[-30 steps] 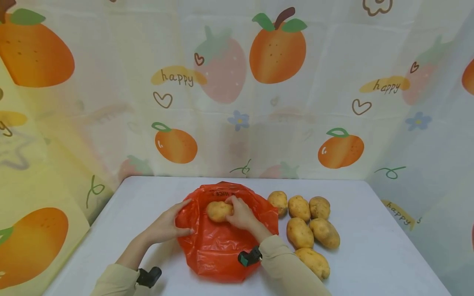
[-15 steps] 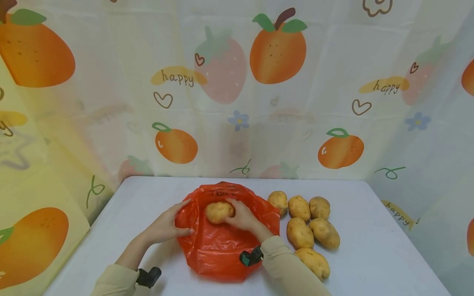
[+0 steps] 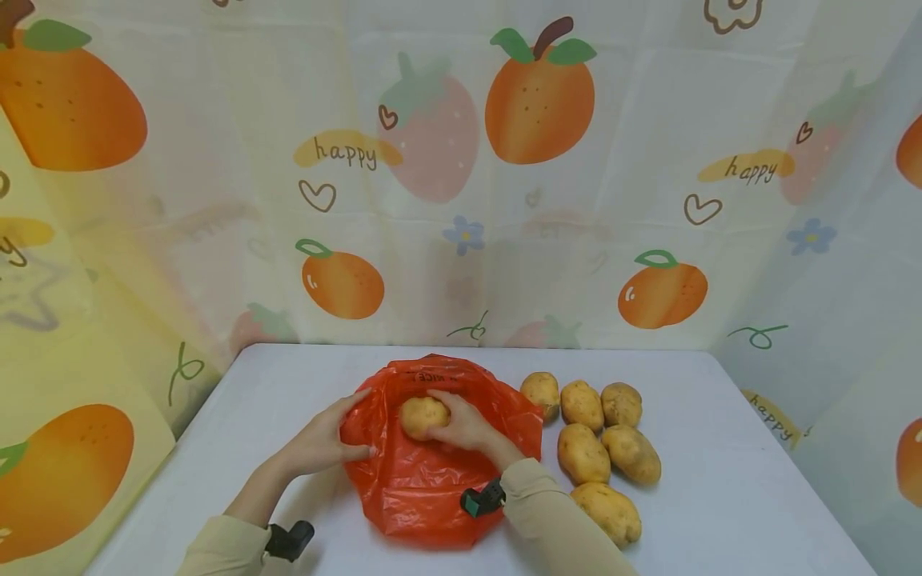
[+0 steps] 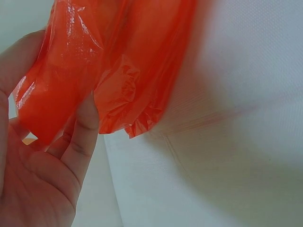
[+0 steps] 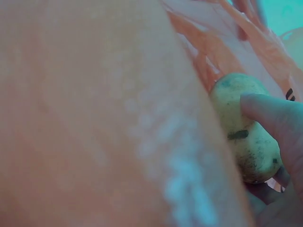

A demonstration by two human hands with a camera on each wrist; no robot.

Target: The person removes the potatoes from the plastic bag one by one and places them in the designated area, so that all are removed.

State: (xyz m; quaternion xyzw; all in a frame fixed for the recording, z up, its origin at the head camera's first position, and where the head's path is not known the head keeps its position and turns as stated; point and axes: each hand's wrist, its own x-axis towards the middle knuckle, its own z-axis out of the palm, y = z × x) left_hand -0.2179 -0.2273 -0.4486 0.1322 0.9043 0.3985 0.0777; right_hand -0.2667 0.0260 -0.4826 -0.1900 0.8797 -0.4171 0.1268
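Note:
A red plastic bag (image 3: 425, 512) lies on the white table with its mouth spread wide. My left hand (image 3: 317, 442) holds the bag's left edge, thumb and fingers around the plastic; the left wrist view shows the film (image 4: 61, 80) between them. Inside the mouth, my right hand (image 3: 467, 426) grips a potato (image 3: 419, 418) from its right side. In the right wrist view the thumb presses on this potato (image 5: 236, 127), which has dark marks on its skin; a blurred sheet of bag film covers most of that view.
Several loose potatoes (image 3: 583, 454) lie in a cluster to the right of the bag, the nearest one (image 3: 608, 512) partly behind my right sleeve. A fruit-printed curtain (image 3: 461, 240) hangs behind the table (image 3: 720, 480) and along both sides.
My right hand has shifted slightly left and turned a little, with the potato in its grip. My left hand keeps its place on the bag.

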